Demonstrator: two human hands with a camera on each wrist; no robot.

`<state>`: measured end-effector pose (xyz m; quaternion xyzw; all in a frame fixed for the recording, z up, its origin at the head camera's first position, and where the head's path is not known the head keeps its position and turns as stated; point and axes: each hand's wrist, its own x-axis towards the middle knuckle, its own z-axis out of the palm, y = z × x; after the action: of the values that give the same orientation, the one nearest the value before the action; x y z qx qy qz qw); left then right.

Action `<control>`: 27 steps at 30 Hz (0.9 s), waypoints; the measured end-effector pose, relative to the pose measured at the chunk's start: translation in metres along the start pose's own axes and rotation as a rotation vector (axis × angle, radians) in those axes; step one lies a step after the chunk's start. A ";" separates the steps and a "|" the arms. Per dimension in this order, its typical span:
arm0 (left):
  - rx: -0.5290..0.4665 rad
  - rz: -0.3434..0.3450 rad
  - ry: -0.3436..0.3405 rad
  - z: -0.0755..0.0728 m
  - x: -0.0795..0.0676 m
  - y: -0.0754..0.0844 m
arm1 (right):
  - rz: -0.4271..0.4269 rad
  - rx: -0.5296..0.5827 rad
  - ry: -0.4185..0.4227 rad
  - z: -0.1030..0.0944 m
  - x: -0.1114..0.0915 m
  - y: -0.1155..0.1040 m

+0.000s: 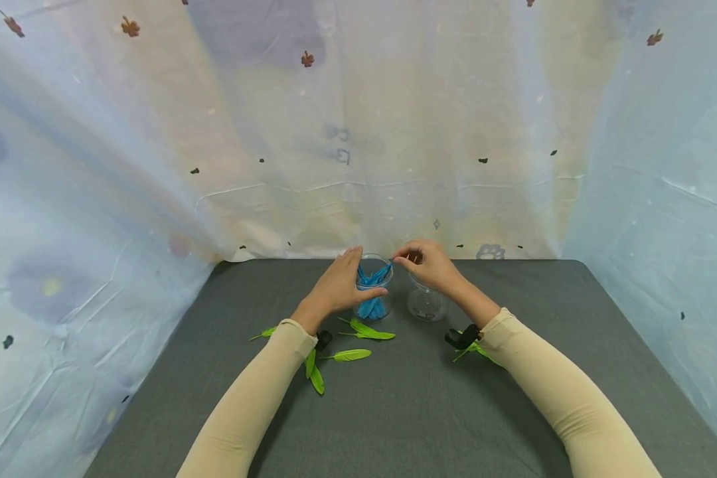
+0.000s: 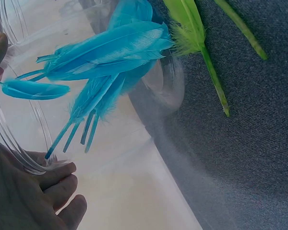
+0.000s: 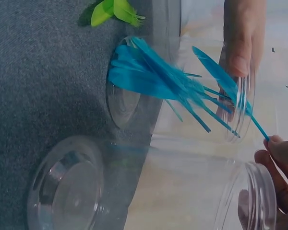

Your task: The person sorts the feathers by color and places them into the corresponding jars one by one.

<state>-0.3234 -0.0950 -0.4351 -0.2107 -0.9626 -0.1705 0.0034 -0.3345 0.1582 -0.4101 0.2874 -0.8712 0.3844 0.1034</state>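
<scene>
My left hand (image 1: 337, 282) holds a clear plastic jar (image 1: 375, 255) near its rim, with the thumb across the front. Inside it stand several blue feathers (image 2: 105, 50), their quills pointing up toward the mouth. My right hand (image 1: 431, 267) pinches the quill end of one blue feather (image 3: 215, 72) between thumb and finger. That feather's vane reaches down into the jar's mouth, beside the others. A second clear jar (image 3: 177, 187), with no feathers in it, stands upright below my right hand.
Several green feathers (image 1: 351, 356) lie on the grey cloth-covered table (image 1: 394, 411) in front of the jars and by the left wrist. More green feathers (image 1: 484, 353) lie partly hidden under the right forearm. A patterned curtain (image 1: 394, 133) hangs behind the table.
</scene>
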 end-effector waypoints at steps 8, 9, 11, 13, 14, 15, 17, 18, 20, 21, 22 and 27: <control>-0.011 -0.001 0.008 -0.001 -0.002 0.004 | 0.012 0.010 -0.036 0.004 -0.001 -0.003; -0.009 -0.002 0.006 -0.001 -0.002 0.004 | 0.003 0.000 -0.050 0.004 -0.001 -0.003; -0.005 -0.001 0.006 -0.001 -0.001 0.004 | -0.019 -0.022 -0.080 0.003 -0.001 -0.003; 0.000 0.003 0.005 -0.001 -0.001 0.004 | -0.042 -0.040 -0.105 0.003 -0.002 -0.002; 0.004 0.004 0.003 -0.001 -0.001 0.004 | -0.045 -0.039 -0.112 0.002 -0.002 -0.002; 0.003 0.005 0.004 0.000 -0.001 0.004 | -0.046 -0.043 -0.112 0.001 -0.003 -0.001; 0.004 0.005 0.007 0.000 -0.001 0.004 | -0.031 -0.042 -0.100 -0.001 -0.004 0.000; 0.003 0.003 0.008 -0.001 -0.001 0.004 | -0.025 -0.042 -0.091 -0.002 -0.004 0.001; 0.002 -0.002 0.014 -0.001 -0.001 0.004 | -0.010 -0.043 -0.073 -0.005 -0.005 0.001; 0.001 -0.003 0.016 -0.001 -0.001 0.004 | -0.006 -0.048 -0.063 -0.007 -0.006 0.002; 0.004 -0.006 0.013 -0.001 -0.001 0.003 | -0.001 -0.052 -0.056 -0.008 -0.007 0.002; 0.005 -0.010 0.010 -0.001 0.000 0.003 | 0.011 -0.061 -0.027 -0.017 -0.015 0.004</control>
<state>-0.3222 -0.0932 -0.4333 -0.2048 -0.9641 -0.1691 0.0079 -0.3258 0.1788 -0.4074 0.2843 -0.8855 0.3542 0.0983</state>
